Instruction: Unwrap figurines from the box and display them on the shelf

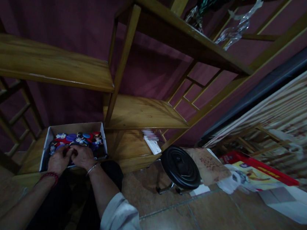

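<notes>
An open white cardboard box (46, 147) sits on the low wooden shelf in front of my knees. Small colourful cartoon figures (95, 141) in red, blue, black and white fill it. My left hand (58, 161), with a red bead bracelet at the wrist, is over the box's near side, fingers curled in. Meeting it fingertip to fingertip is my right hand (82, 157), which wears a silver bangle. Both hands are closed in a pinch, and whatever lies between the fingers is too small and dark to make out.
The wooden shelf unit (142, 112) rises around the box, with an upper board (48, 62) above it. A white card-like item (153, 144) lies on the lower shelf. To the right stand a black round stool (181, 166), a red and yellow box (260, 173) and a white plastic bag (230, 181).
</notes>
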`<act>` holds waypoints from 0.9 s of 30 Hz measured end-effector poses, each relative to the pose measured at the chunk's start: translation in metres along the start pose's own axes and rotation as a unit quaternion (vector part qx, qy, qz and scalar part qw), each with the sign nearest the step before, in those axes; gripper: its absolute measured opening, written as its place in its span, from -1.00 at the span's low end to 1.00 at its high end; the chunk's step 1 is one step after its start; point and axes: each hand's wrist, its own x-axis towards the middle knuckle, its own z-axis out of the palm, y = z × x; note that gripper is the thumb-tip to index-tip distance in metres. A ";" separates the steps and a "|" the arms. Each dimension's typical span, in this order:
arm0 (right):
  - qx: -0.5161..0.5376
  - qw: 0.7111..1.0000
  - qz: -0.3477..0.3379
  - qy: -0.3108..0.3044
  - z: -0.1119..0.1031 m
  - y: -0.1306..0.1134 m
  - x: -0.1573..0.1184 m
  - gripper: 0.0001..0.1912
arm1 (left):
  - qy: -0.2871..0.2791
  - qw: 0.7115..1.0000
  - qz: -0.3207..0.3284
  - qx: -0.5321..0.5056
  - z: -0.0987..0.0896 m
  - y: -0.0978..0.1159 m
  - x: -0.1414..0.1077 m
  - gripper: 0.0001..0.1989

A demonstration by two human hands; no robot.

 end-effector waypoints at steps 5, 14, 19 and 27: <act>-0.011 1.000 0.019 0.014 -0.004 0.001 0.000 -0.71 | -0.011 0.999 0.026 -0.017 -0.004 0.003 0.003 -0.56; -0.014 0.998 0.047 0.030 -0.007 0.003 0.003 -0.70 | -0.056 0.997 0.045 0.035 -0.005 0.004 0.011 -0.62; -0.029 0.998 0.050 0.013 -0.005 0.004 0.006 -0.68 | -0.063 0.995 0.033 0.066 0.000 0.006 0.008 -0.62; -0.061 0.998 0.034 -0.005 -0.006 0.006 0.014 -0.71 | -0.039 0.999 0.001 0.025 0.007 0.007 0.012 -0.67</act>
